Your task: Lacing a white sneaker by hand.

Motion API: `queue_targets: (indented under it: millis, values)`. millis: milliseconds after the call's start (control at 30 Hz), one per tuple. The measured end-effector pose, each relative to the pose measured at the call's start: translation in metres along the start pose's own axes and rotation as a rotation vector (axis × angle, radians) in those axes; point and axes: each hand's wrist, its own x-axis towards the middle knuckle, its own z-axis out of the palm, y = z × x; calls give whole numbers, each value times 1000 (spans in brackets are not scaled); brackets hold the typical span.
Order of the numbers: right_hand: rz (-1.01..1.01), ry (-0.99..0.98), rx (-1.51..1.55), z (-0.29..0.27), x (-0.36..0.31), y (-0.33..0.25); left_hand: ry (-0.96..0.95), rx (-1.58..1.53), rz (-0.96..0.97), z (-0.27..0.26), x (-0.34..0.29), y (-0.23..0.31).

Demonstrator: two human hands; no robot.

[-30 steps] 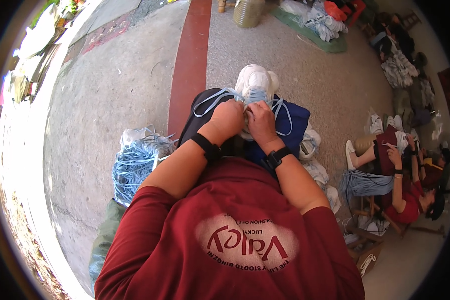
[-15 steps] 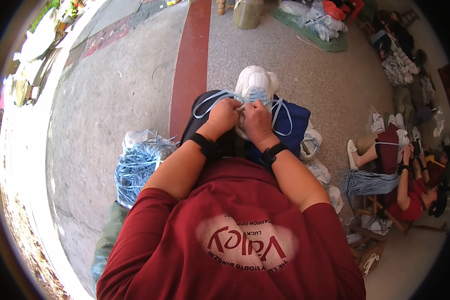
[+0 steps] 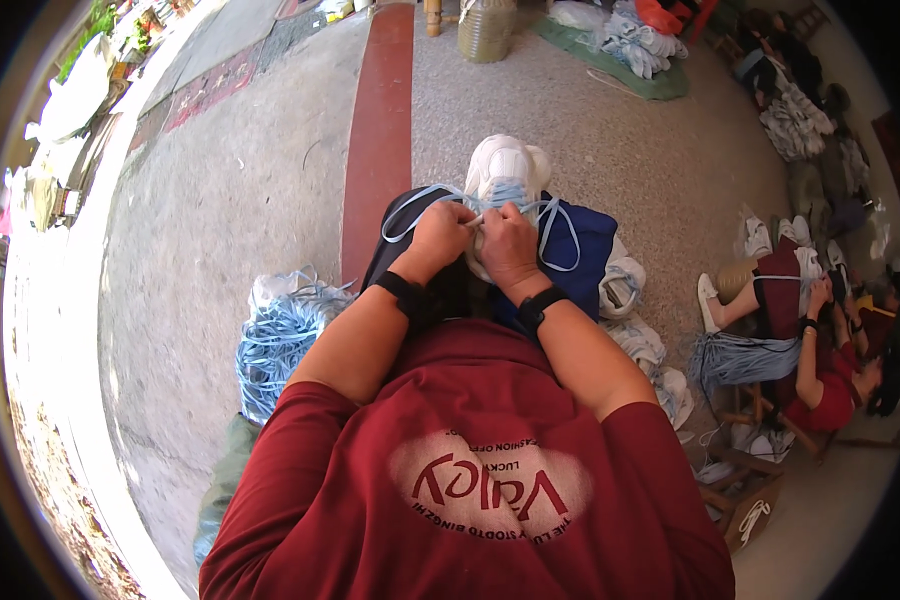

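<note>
A white sneaker [image 3: 506, 163] with light blue laces rests at my knees, its toe pointing away from me. My left hand [image 3: 444, 238] is closed at the shoe's opening, and a loop of blue shoelace [image 3: 398, 222] arcs out beside it. My right hand [image 3: 508, 244] pinches the shoe's edge close to the left fingertips. A pale strip shows between the two hands; whether it is lace or shoe edge is unclear. On the right, another lace loop [image 3: 568, 262] hangs over a blue cloth [image 3: 588, 238]. The fingers hide most of the shoe's opening.
A bundle of blue laces [image 3: 282, 345] in clear plastic lies to my left. White shoes [image 3: 625, 278] are piled at my right. Farther right, a seated co-worker [image 3: 820, 385] handles a shoe by hanging blue laces [image 3: 745, 358]. A metal tin [image 3: 486, 32] and a green mat [image 3: 660, 85] are ahead.
Both hands stay at the shoe's opening, with only a small shift of the fingers. The whole view has shifted slightly; the lace loops keep nearly the same shape.
</note>
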Motion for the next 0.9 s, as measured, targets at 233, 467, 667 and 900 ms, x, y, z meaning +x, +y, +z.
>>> queue_targets:
  millis: [233,467,667,900]
  values:
    - [11,-110,-26,-18,-3,-3,-39,29,-36,-3,3,4]
    - [232,-878,981,-135,-29,15,-57,-108,-54,-11,-6,14]
    - [439,-514,1300,-147,-47,33,-72,467,572,13,-1,62]
    - [521,-271,1724,-117,-52,30,-49,753,712,42,7,45]
